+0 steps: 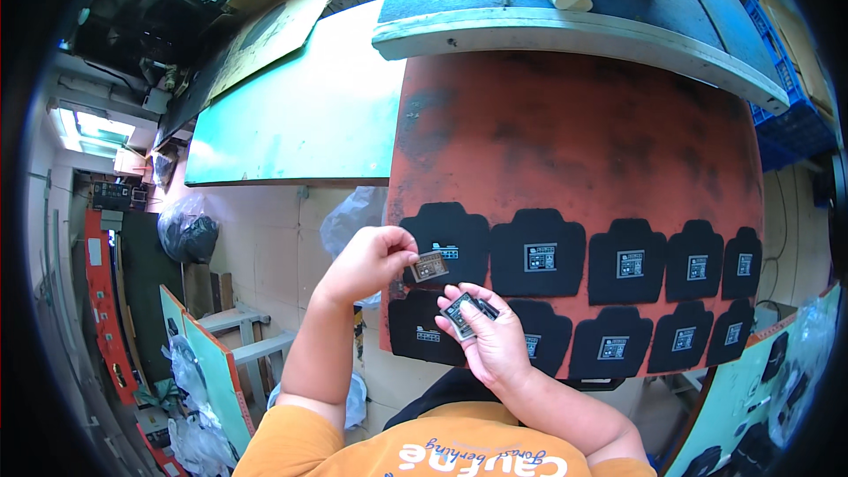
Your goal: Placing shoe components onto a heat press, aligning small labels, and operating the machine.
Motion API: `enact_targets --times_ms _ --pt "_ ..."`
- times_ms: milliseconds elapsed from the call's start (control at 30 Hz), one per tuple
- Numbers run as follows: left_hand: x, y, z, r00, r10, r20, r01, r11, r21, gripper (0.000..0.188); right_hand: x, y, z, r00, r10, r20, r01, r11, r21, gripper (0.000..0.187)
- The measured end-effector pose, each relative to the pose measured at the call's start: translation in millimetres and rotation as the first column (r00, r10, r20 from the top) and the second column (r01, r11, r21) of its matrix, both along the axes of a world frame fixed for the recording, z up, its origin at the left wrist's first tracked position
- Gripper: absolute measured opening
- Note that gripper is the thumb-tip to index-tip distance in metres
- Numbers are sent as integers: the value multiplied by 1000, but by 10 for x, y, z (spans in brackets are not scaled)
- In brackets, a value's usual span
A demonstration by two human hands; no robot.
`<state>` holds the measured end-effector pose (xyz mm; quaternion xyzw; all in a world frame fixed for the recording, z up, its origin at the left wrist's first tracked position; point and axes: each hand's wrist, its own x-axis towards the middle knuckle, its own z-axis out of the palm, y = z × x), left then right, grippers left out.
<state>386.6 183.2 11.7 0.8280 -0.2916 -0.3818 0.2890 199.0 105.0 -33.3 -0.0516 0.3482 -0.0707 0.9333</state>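
Pinching a label (430, 266), the left hand (374, 261) is near the right hand (495, 338), which grips more labels (459, 316).

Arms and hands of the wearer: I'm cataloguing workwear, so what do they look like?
The left hand and right hand are ungloved, and the forearms are bare. The short sleeves are plain orange, part of an orange shirt with white and dark blue lettering.
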Motion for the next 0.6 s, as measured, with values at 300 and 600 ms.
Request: enact_targets --times_ms 300,600 --pt "128 -318 -210 974 -189 128 171 975 138 11 83 -26 -36 997 -38 -61 37 999 -20 24" --pt "47 -356 -245 891 -260 372 199 961 194 12 86 -41 -34 996 -8 -85 5 999 -35 28"
